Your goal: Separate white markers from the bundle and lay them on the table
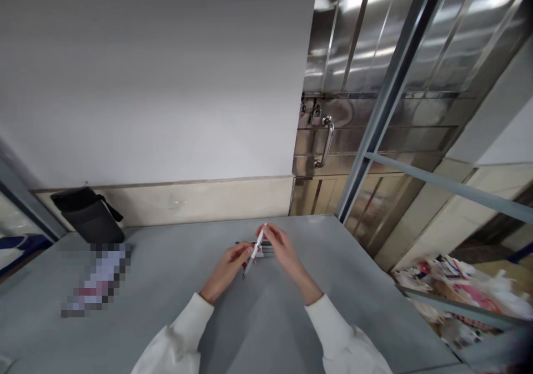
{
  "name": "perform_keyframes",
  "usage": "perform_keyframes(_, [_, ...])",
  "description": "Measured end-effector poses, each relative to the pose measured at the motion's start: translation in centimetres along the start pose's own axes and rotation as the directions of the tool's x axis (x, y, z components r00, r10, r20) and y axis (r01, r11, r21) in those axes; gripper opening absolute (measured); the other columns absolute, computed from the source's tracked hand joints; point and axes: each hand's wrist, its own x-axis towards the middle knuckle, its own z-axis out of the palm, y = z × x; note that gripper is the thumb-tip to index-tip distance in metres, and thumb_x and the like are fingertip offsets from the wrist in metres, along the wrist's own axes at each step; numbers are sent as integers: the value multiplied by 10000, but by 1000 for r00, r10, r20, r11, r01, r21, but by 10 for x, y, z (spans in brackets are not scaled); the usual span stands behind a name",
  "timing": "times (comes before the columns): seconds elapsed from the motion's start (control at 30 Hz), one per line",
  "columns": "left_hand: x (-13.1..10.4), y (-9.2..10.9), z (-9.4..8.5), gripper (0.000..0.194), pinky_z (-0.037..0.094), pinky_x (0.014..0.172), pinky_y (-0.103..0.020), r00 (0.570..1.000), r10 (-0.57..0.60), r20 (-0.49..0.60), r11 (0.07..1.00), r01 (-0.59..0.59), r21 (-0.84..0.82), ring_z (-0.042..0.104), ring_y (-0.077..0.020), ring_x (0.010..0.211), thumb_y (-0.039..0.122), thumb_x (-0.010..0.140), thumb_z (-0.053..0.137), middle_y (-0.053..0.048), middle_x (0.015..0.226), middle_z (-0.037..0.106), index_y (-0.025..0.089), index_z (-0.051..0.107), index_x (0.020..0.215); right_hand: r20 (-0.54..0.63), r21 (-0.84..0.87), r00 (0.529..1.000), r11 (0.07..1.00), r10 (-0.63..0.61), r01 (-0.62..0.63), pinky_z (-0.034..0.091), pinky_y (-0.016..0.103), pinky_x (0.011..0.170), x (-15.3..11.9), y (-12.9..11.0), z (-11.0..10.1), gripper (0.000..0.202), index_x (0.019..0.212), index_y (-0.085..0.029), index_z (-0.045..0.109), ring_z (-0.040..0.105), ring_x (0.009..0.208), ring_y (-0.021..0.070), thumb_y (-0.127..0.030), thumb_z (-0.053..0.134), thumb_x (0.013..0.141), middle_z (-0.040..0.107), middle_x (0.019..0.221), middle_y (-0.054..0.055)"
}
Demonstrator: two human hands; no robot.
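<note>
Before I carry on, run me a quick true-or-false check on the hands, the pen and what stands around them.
1. The left hand and right hand both touch the white pen. True.
2. The white pen lies flat on the table. False: it is held in the fingers over the table, slanted.
3. The dark case stands at the right end of the table. False: the dark case is at the far left, by the wall.
4. A padlock hangs to the left of the door handle. True.
5. Both sleeves are black. False: the sleeves are white.
</note>
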Motion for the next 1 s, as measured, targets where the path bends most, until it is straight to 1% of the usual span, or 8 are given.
perform_keyframes(0.13, [4,-1,-8,447,427,599,-231,993,21,-112,1000,-22,-2,546,-154,691,562,926,514,-24,773,626,161,702,986,-97,271,991,960,92,-63,522,375,843,3,5,-8,460,903,-235,590,640,895,216,-688,553,837,635,879,46])
perform_keyframes(0.27, [6,-3,-13,459,420,568,-232,982,25,-186,999,-33,-36,530,-145,638,570,916,523,-15,714,603,146,692,961,-129,441,985,896,116,-48,520,375,801,2,3,-19,383,889,-258,560,553,726,168,-627,636,815,508,761,-4])
perform_keyframes(0.33, [5,-3,-13,452,417,568,-231,982,25,-189,999,-32,-34,526,-143,638,563,921,520,-13,713,599,146,690,959,-157,479,980,877,122,-32,502,345,710,3,0,-23,335,851,-258,548,458,629,151,-583,630,834,427,705,-20])
perform_keyframes(0.43, [4,-1,-11,435,411,571,-230,983,35,-180,998,-42,-35,525,-140,642,547,932,515,-10,711,596,147,687,953,-170,475,979,880,114,-20,411,306,550,6,-3,-28,326,755,-255,488,327,540,144,-549,559,877,326,653,-33])
perform_keyframes(0.6, [4,-4,-11,438,406,560,-229,983,38,-177,998,-47,-47,524,-140,634,556,921,525,-7,700,593,150,687,952,-155,475,983,880,99,-14,285,290,481,4,-8,-34,365,657,-246,337,203,510,147,-484,475,897,220,633,-46])
perform_keyframes(0.7, [4,-7,-12,418,407,564,-224,985,36,-170,998,-45,-49,521,-133,630,536,928,528,-7,712,596,151,689,960,-140,542,982,840,124,-29,280,287,482,1,-13,-36,311,647,-244,323,200,521,150,-391,476,875,203,637,-45])
perform_keyframes(0.9, [4,-8,-11,418,394,549,-219,984,42,-173,996,-55,-72,501,-128,618,527,926,542,-5,700,582,137,690,947,-148,730,976,684,157,1,320,256,492,-2,-19,-36,229,670,-226,429,251,523,132,-302,548,850,265,627,-46])
perform_keyframes(1.0, [4,-9,-12,404,390,555,-219,985,49,-166,995,-61,-72,494,-124,619,513,935,537,-3,705,582,138,688,949,-133,764,977,645,165,-5,315,239,477,-2,-18,-36,205,661,-219,443,255,515,124,-247,548,835,276,621,-47])
